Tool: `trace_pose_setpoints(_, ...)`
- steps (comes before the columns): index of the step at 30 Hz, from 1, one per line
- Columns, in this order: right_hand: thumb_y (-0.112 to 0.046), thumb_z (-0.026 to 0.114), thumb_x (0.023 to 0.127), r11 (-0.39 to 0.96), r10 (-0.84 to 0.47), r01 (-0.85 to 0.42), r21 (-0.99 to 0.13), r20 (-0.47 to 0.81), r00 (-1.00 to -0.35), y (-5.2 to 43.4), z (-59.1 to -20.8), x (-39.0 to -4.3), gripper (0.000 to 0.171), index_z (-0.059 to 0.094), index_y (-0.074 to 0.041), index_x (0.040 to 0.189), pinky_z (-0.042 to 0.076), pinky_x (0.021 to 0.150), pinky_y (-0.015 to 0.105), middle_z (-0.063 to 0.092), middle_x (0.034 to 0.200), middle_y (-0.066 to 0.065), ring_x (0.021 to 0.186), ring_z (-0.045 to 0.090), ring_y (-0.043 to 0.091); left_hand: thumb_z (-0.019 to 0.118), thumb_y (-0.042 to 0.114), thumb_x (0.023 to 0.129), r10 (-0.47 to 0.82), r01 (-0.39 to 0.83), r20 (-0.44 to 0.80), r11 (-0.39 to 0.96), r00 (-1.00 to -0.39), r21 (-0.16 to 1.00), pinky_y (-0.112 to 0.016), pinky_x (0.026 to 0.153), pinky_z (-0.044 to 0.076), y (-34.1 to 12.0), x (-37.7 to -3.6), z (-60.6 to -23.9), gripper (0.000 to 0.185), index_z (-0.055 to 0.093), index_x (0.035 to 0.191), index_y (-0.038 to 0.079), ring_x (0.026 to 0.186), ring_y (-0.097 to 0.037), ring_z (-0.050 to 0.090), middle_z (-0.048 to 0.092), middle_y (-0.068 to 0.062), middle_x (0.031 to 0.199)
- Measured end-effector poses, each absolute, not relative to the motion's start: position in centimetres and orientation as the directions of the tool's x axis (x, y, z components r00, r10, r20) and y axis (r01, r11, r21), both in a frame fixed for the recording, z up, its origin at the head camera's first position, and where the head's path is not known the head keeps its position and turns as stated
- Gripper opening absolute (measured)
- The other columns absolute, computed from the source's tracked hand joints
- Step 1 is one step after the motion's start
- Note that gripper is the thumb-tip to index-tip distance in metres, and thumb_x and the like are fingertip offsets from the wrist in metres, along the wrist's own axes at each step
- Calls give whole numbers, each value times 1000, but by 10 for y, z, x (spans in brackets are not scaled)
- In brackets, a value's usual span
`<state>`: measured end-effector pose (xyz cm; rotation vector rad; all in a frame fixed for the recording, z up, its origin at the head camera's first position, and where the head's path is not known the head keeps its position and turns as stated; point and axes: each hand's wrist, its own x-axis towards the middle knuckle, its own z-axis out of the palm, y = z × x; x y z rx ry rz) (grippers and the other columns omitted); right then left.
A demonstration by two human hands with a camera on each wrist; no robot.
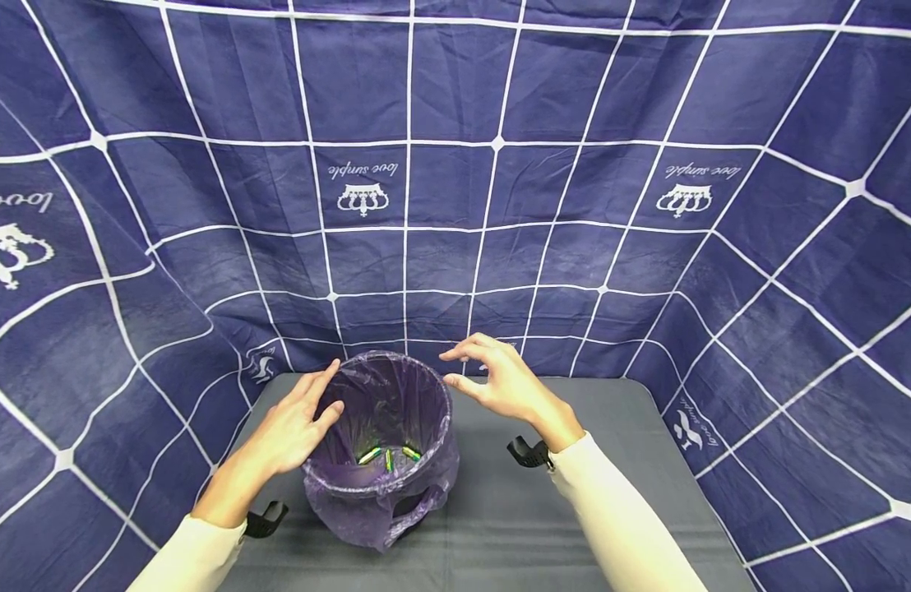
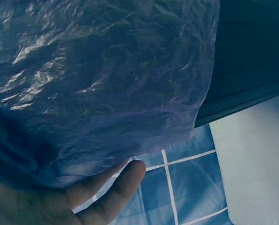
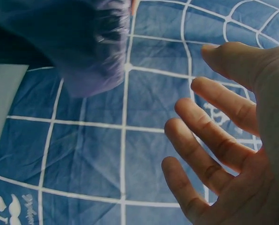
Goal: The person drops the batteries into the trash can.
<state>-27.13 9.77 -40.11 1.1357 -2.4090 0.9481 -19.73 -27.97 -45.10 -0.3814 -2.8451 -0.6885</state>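
Observation:
A round bin point(image 1: 414, 511) lined with a purple plastic bag point(image 1: 352, 514) stands left of centre in the head view, the bag folded over its rim. Inside, on the bottom, lie several small green-and-gold batteries point(image 1: 389, 460). My left hand point(image 1: 289, 427) is at the bin's left rim, fingers extended and thumb over the opening. In the left wrist view, its fingers point(image 2: 125, 187) lie along the bag's point(image 2: 130, 93) hanging edge. My right hand point(image 1: 503, 378) hovers just right of the rim, fingers spread and loosely bent, holding nothing; the right wrist view shows the palm point(image 3: 233, 187) apart from the bag point(image 3: 97, 61).
The bin stands on a grey table point(image 1: 515, 510). Dark blue cloth point(image 1: 455, 189) with white grid lines hangs behind and at both sides. Each wrist wears a black camera mount, one on the left point(image 1: 266, 520) and one on the right point(image 1: 528, 452).

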Motion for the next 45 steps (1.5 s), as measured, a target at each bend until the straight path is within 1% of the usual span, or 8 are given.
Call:
trace_pose_setpoints(4,-22,92,103,459,-549,-773,-437,545,-634,110,-412,-271,29,87,-18,131,66,103,41,84,124,0,112,80,20,61,32,119,200,291,247,860,-948,419,-80,112,55,-278,-198,-450,72,35,183,9,148,-59,65,55,-26,170)
trace_pose_setpoints(9,-21,91,103,473,-527,-746,-469,528,-666,124,-432,-268,27,87,-18,130,66,106,43,83,128,0,117,82,22,62,31,119,198,290,251,863,-947,414,-80,112,55,-278,-198,-451,72,36,183,9,147,-58,66,56,-26,169)
trace_pose_setpoints(15,-19,93,102,476,-503,-737,-480,539,-675,144,-459,-263,29,87,-20,130,66,100,43,84,126,-4,113,82,27,64,31,118,203,302,268,862,-942,407,-78,109,57,-278,-198,-452,72,38,182,8,144,-58,68,58,-26,167)
trace_pose_setpoints(20,-15,94,100,478,-479,-731,-486,553,-681,167,-478,-261,31,87,-18,131,66,97,48,84,123,-5,109,82,26,65,30,117,207,311,280,861,-937,403,-78,106,58,-280,-198,-452,72,40,181,7,140,-58,70,60,-27,164)
trace_pose_setpoints(29,-15,94,100,532,-454,-680,-505,508,-732,211,-501,-253,34,87,-23,132,65,99,41,84,127,-2,111,81,23,64,30,117,200,296,261,862,-944,412,-80,107,57,-279,-200,-453,73,38,182,8,142,-58,68,58,-26,166)
trace_pose_setpoints(36,-10,94,98,601,-398,-625,-499,491,-775,248,-524,-249,35,88,-23,129,66,98,36,84,127,-5,111,82,25,62,31,119,204,296,251,860,-946,417,-79,110,56,-278,-202,-451,73,36,183,8,144,-59,67,57,-27,167)
trace_pose_setpoints(39,-10,94,98,635,-365,-584,-506,470,-804,262,-534,-246,35,88,-23,129,66,99,34,84,126,-6,113,82,22,60,31,120,202,288,237,859,-950,423,-79,114,55,-278,-203,-451,73,34,184,9,147,-60,65,55,-27,169)
trace_pose_setpoints(45,-9,95,97,673,-311,-525,-521,444,-840,289,-548,-240,34,88,-22,129,67,97,32,84,125,-4,111,81,6,59,31,120,197,278,224,858,-954,432,-80,115,53,-280,-202,-452,73,32,184,9,149,-61,63,53,-29,171)
